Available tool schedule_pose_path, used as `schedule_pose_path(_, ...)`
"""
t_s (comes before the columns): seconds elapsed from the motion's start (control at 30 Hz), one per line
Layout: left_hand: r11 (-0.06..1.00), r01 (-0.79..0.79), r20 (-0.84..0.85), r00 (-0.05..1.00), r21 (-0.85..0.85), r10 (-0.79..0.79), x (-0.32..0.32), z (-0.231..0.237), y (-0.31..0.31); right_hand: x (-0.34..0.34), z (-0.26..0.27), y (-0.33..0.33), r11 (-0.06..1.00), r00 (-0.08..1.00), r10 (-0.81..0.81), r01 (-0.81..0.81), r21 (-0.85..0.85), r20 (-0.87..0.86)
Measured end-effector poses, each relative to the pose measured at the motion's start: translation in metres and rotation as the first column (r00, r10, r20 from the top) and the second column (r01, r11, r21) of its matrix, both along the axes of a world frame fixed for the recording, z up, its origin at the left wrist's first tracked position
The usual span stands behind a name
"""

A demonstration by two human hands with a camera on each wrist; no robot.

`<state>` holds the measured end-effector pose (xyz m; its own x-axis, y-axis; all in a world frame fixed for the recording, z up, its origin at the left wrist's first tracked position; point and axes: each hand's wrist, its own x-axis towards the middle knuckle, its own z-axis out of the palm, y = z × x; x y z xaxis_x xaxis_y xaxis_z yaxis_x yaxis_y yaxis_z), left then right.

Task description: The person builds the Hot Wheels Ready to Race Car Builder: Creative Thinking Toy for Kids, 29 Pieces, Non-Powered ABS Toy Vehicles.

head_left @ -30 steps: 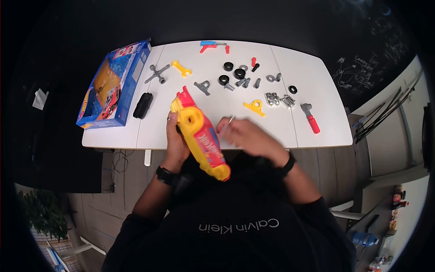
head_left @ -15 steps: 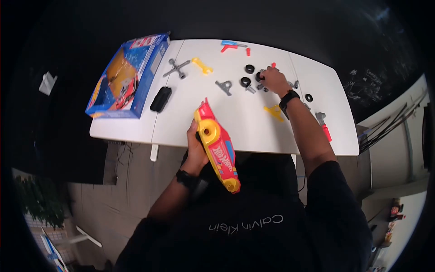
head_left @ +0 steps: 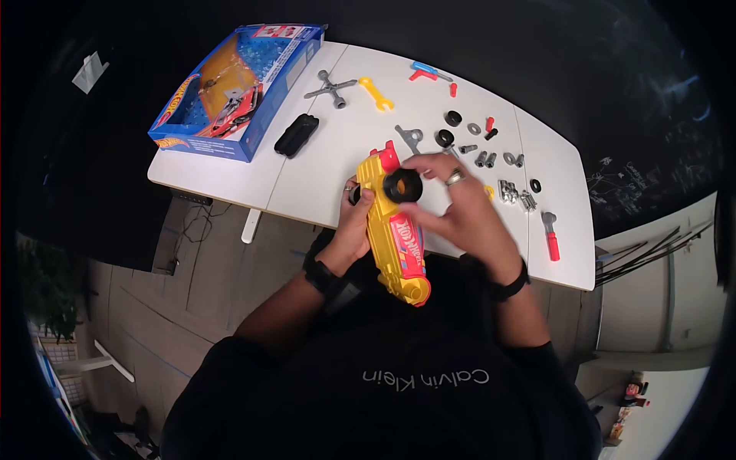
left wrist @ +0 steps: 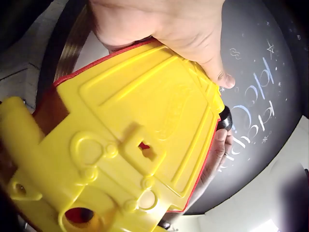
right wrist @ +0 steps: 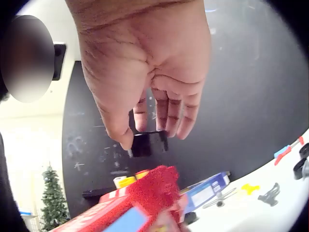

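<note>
A toy car body, yellow and red point(head_left: 382, 238), is gripped near its wheel end by the left hand point(head_left: 354, 228), above the table's front edge. The left wrist view shows its yellow underside point(left wrist: 140, 121) beneath the left hand point(left wrist: 164, 24). Thumb and fingers of the right hand point(head_left: 468, 211) hold a black wheel point(head_left: 404, 185) at the round recess on the car's side. In the right wrist view the right hand point(right wrist: 149, 67) pinches that black wheel point(right wrist: 148, 144) by its rim. Another black wheel point(head_left: 355, 195) shows beside the left fingers.
On the white table point(head_left: 307, 184) lie a blue box point(head_left: 253, 142), a black case point(head_left: 297, 136), a grey cross wrench point(head_left: 331, 88) and a yellow wrench point(head_left: 376, 94). Farther right are black wheels point(head_left: 453, 118), grey bolts point(head_left: 485, 159), silver pieces point(head_left: 507, 192) and a red-handled tool point(head_left: 553, 245).
The right hand has come back from the loose parts with a black wheel, now against the car's side. The left hand has raised the car slightly, and the head view has shifted.
</note>
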<state>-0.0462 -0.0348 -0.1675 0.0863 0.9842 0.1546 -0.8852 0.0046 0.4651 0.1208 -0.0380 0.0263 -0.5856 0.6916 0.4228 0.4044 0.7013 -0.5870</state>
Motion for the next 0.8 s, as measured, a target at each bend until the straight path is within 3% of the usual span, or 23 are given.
schedule_pose_path(0.03, 0.998, 0.045, 0.005, 0.999, 0.039, -0.045, -0.002, 0.011, -0.004, -0.001, -0.004, -0.004, 1.0, 1.0, -0.005, 0.005, 0.001, 0.0)
schedule_pose_path(0.07, 0.998, 0.049, 0.004, 0.999, 0.041, -0.05, -0.001, 0.007, -0.003, -0.002, -0.01, -0.006, 0.998, 0.994, -0.037, 0.032, 0.047, 0.105)
schedule_pose_path(0.1, 1.0, 0.007, -0.054, 0.999, 0.031, -0.005, 0.001, 0.0, -0.002, -0.002, -0.016, -0.006, 0.994, 0.976, -0.072, 0.053, 0.096, 0.208)
schedule_pose_path(0.13, 0.999, -0.038, -0.113, 0.993, 0.022, 0.04, 0.002, -0.002, -0.001, -0.004, -0.021, -0.007, 0.994, 0.976, -0.075, 0.055, 0.098, 0.206)
schedule_pose_path(0.23, 0.997, -0.019, -0.075, 0.997, 0.071, 0.025, 0.002, -0.005, 0.002, -0.007, -0.04, -0.01, 0.975, 0.99, -0.122, 0.107, 0.194, 0.068)
schedule_pose_path(0.33, 0.995, 0.004, -0.048, 0.999, 0.103, 0.001, 0.003, 0.003, -0.001, -0.005, -0.046, -0.014, 0.964, 0.975, -0.222, 0.223, 0.146, -0.025)
schedule_pose_path(0.43, 0.998, 0.025, -0.049, 0.999, 0.05, -0.022, 0.003, 0.004, -0.003, 0.009, -0.03, -0.006, 0.998, 0.996, -0.063, 0.065, 0.025, -0.062)
schedule_pose_path(0.47, 0.999, 0.033, -0.052, 0.998, 0.019, -0.032, 0.003, 0.002, -0.004, 0.02, -0.026, 0.006, 0.991, 0.984, -0.125, 0.117, -0.067, -0.123)
schedule_pose_path(0.5, 0.995, 0.096, -0.016, 0.995, 0.042, -0.095, 0.001, 0.003, -0.002, 0.034, -0.028, 0.028, 0.979, 0.969, -0.205, 0.203, -0.027, -0.137)
schedule_pose_path(0.53, 0.994, 0.102, -0.017, 0.995, 0.042, -0.101, 0.0, 0.002, -0.001, 0.051, -0.025, 0.052, 0.938, 0.94, -0.342, 0.34, -0.066, -0.019)
schedule_pose_path(0.6, 0.997, 0.082, 0.003, 0.997, -0.008, -0.082, 0.0, -0.002, 0.001, 0.098, -0.043, 0.11, 0.874, 0.852, -0.486, 0.473, 0.114, 0.195)
schedule_pose_path(0.63, 0.998, 0.06, -0.016, 0.998, -0.014, -0.061, 0.0, -0.003, 0.002, 0.118, -0.047, 0.129, 0.84, 0.753, -0.54, 0.514, 0.176, 0.376)
schedule_pose_path(0.8, 0.999, 0.01, -0.049, 0.999, -0.05, -0.012, -0.002, -0.005, 0.007, 0.136, -0.086, 0.199, 0.857, 0.755, -0.51, 0.487, 0.169, 0.413)
